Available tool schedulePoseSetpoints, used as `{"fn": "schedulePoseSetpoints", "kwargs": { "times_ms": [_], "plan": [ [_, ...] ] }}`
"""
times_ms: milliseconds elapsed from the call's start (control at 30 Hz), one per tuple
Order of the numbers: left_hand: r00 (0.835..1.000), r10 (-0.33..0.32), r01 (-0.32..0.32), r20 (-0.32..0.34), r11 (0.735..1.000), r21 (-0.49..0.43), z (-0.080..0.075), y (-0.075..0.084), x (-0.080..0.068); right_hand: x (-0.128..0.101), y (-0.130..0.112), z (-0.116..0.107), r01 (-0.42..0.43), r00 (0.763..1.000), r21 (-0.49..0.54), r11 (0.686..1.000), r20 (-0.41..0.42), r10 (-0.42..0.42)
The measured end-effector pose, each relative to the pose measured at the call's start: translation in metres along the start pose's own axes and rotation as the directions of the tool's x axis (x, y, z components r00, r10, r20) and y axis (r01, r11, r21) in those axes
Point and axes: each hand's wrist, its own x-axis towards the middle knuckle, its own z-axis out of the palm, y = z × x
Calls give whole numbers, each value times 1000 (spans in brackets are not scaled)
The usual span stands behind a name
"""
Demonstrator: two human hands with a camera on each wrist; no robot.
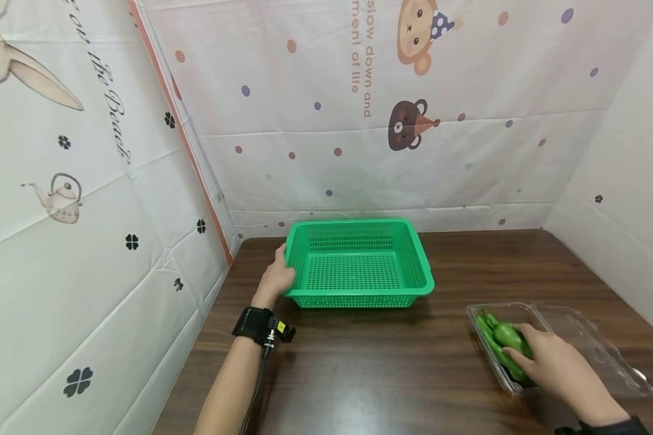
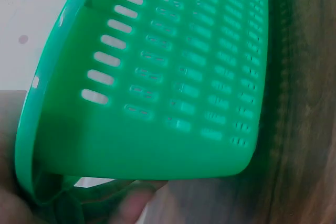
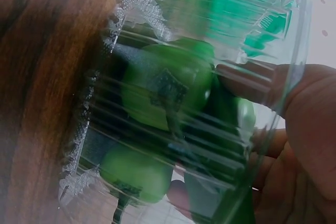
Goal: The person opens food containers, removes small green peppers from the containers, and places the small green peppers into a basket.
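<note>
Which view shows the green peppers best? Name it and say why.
The right wrist view: the green peppers fill the frame, seen close through the clear plastic box, with the right hand at them. The head view shows them small, partly under that hand. The left wrist view shows only the green basket.

The basket (image 1: pixel 359 266) is bright green all over, its floor and walls patterned with rows of small slots. The worktop (image 1: pixel 359 374) is dark brown with wood grain running along it. The box (image 1: pixel 582 338) near the right edge is clear and colourless, ribbed in fine lines, and the peppers (image 1: pixel 505 344) in it are glossy green. The strap (image 1: pixel 253 324) on the left wrist is black, with a small yellow mark on the camera beside it.
</note>
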Motion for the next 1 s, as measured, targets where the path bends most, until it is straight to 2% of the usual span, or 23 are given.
{"fn": "schedulePoseSetpoints", "kwargs": {
  "times_ms": [100,233,467,667,1000],
  "plan": [
    [1000,-5,6,-28,999,42,1,-1,1,-1,-1,1,9,1000,-6,1000,-7,-9],
    [999,-20,22,-28,997,79,2,-4,1,0,-2,2,11,1000,-3,1000,-2,-11],
    [999,-13,16,-33,995,95,3,-4,-1,1,-3,3,-5,999,-10,1000,41,6],
    [999,8,-3,-42,994,110,3,-4,0,2,-5,2,-2,1000,-25,1000,29,3],
    [999,-2,8,-45,993,121,5,-3,3,2,-2,0,-14,999,2,1000,50,14]
  ]
}}
